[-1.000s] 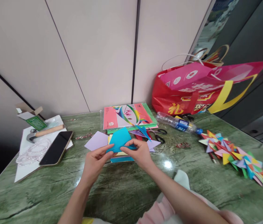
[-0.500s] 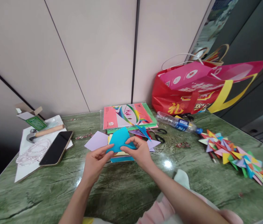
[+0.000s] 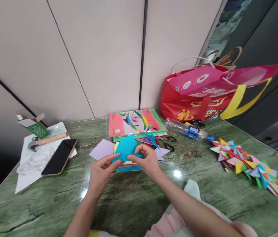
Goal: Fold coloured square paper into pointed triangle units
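Observation:
A blue sheet of paper (image 3: 127,147), folded along its lower edge, is held up between both hands over the middle of the table. My left hand (image 3: 104,168) pinches its lower left corner between thumb and fingers. On the right side, my right hand (image 3: 147,159) pinches the lower edge, thumb in front. Beneath the sheet lies a stack of coloured paper (image 3: 129,169), mostly covered by it. A lilac folded paper (image 3: 102,149) rests just left of the stack. Folded blue and purple pieces (image 3: 162,152) lie to the right, beside black-handled scissors (image 3: 170,143).
Behind stands a pink paper pack (image 3: 119,123); a plastic bottle (image 3: 188,129) and red bag (image 3: 198,102) are right of it. A multicoloured folded-paper chain (image 3: 247,163) lies far right. At left are a phone (image 3: 59,157), hammer (image 3: 50,139), beads (image 3: 35,161) and green box (image 3: 37,130).
Very little differs. Both hands keep their pinch on the blue paper, and its left corner has shifted slightly with the left fingers.

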Action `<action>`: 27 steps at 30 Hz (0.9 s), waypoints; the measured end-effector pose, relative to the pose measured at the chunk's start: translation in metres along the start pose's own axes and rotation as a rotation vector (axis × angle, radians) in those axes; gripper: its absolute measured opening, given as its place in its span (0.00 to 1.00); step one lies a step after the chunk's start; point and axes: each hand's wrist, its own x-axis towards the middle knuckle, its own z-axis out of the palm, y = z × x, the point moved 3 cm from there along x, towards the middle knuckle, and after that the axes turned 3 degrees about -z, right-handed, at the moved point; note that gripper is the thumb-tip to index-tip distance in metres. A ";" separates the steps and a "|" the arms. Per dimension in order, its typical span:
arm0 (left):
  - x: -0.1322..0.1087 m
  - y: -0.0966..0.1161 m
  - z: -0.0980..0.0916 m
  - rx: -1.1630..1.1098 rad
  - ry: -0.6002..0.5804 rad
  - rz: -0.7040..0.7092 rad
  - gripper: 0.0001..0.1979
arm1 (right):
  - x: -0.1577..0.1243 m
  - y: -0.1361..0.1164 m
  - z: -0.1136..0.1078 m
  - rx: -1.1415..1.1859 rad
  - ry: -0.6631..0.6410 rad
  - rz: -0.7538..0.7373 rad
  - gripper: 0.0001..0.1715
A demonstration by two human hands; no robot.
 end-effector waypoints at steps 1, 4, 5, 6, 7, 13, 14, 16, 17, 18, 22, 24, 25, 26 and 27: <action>0.000 0.000 0.000 0.000 0.001 0.004 0.13 | 0.000 0.000 0.000 -0.002 -0.007 -0.001 0.16; 0.000 -0.001 -0.001 0.011 0.008 0.024 0.12 | 0.000 0.000 0.000 -0.034 -0.008 -0.008 0.12; 0.000 -0.002 -0.001 0.015 0.008 0.027 0.11 | 0.000 0.000 0.000 -0.044 -0.002 -0.011 0.11; 0.000 -0.003 -0.001 0.017 0.008 0.029 0.10 | -0.001 -0.001 0.000 -0.050 0.005 -0.013 0.10; 0.001 -0.004 -0.002 0.020 0.009 0.030 0.10 | -0.001 -0.001 0.001 -0.053 0.011 -0.014 0.10; 0.000 -0.006 -0.002 0.092 0.033 0.045 0.12 | -0.003 -0.006 0.001 -0.086 0.017 -0.079 0.08; 0.000 -0.006 -0.002 0.104 0.043 0.051 0.12 | -0.003 -0.008 0.001 -0.097 0.014 -0.104 0.08; 0.000 -0.005 -0.002 0.121 0.062 0.065 0.12 | -0.003 -0.008 0.000 -0.088 0.026 -0.133 0.10; 0.000 -0.005 -0.002 0.129 0.070 0.072 0.13 | -0.003 -0.008 0.000 -0.062 0.037 -0.128 0.16; -0.001 -0.005 -0.002 0.138 0.079 0.080 0.13 | -0.003 -0.006 0.000 -0.025 0.045 -0.105 0.24; -0.001 -0.005 -0.004 0.192 0.103 0.118 0.12 | -0.004 0.005 0.003 0.087 0.024 0.053 0.50; -0.001 -0.005 -0.004 0.207 0.105 0.132 0.12 | -0.005 0.010 0.004 0.053 0.049 0.083 0.52; -0.001 -0.005 -0.004 0.208 0.105 0.131 0.11 | -0.006 0.011 0.004 0.040 0.069 0.090 0.51; -0.001 -0.005 -0.003 0.202 0.102 0.126 0.11 | -0.006 0.012 0.004 0.046 0.089 0.105 0.49; -0.001 -0.006 -0.003 0.189 0.098 0.116 0.11 | -0.006 0.013 0.005 0.074 0.100 0.134 0.49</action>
